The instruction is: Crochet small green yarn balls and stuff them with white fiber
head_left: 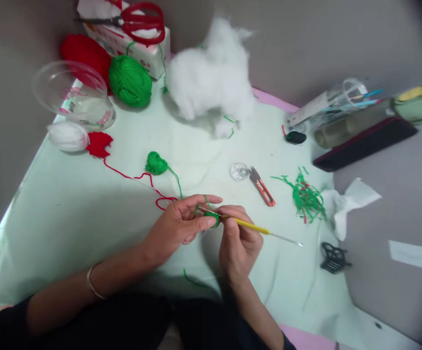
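Note:
Between thumb and fingers, my left hand (pixel 178 223) pinches a small green crochet piece (pixel 213 218), its index finger stretched out with green yarn passing over it. My right hand (pixel 240 238) grips a crochet hook (pixel 251 225) with a yellow handle and metal ends; one end lies at the green piece, the other points to the right. A small green yarn ball (pixel 155 163) sits beyond my left hand, its strand running toward that hand. Red yarn (pixel 123 174) trails from a red crocheted piece (pixel 99 144) to behind my left fingers. Part of the green piece is covered by my fingers.
Thread snips (pixel 262 186) lie beyond my right hand, beside a pile of green yarn scraps (pixel 308 198). White stuffing (pixel 211 78), a green yarn skein (pixel 130 81) and a plastic cup (pixel 87 104) stand at the back. Red-handled scissors (pixel 143 23) rest on a tissue pack. A dark phone-like slab (pixel 364 145) leans at right.

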A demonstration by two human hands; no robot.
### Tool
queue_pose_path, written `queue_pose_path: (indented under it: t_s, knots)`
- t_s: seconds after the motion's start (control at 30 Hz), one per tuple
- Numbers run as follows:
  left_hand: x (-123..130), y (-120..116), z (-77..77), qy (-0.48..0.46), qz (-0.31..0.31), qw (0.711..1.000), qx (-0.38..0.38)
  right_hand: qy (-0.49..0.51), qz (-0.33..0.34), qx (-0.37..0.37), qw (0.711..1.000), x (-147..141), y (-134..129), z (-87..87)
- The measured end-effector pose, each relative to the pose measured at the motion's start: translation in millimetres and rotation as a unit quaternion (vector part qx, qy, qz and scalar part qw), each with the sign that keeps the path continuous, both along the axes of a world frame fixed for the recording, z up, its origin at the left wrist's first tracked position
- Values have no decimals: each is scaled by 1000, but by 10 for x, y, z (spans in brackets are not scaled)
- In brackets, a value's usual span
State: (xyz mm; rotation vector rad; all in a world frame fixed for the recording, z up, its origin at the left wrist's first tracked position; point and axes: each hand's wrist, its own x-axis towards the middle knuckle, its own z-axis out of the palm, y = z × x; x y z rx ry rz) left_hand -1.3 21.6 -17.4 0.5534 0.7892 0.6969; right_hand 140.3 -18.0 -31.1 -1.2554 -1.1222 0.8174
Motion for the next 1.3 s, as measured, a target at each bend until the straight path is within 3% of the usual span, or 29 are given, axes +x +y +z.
queue_pose_path:
  t_s: [0.1, 0.17, 0.27, 0.33, 0.4, 0.47, 0.53, 0.63, 0.8, 1.07, 1.3]
  knots:
    - [14, -53, 12, 27, 26, 999, 25, -4, 5, -2, 1000, -8, -25, 43]
    - [30, -94, 41, 30, 55, 997, 37, -73, 1, 35, 997, -20, -56, 51]
    - [47, -165, 121, -30, 82, 996, 23, -254, -22, 170, 952, -38, -107, 46]
    - [37, -208, 202, -97, 66, 993, -5, -302, -45, 242, 921, -38, -137, 82]
    - [5, -237, 307, -144, 50, 988, -26, -238, -51, 241, 939, -23, -169, 184]
    - [-39, -256, 427, -154, 54, 986, -27, -105, -45, 191, 975, -7, -209, 341]
    - [-77, -280, 552, -146, 51, 988, -1, 37, -26, 143, 989, -5, -254, 508]
    - [-95, -339, 721, -115, 29, 990, 78, 156, 28, 124, 980, -32, -303, 699]
    - [-71, -381, 885, -53, 11, 980, 192, 158, 60, 126, 977, -58, -289, 832]
    - [-95, -169, 937, -18, -6, 972, 235, 308, 76, 68, 946, -65, -113, 947]
    - [-135, 117, 1351, 3, -141, 924, 354, 418, 152, 16, 896, -16, 39, 1211]
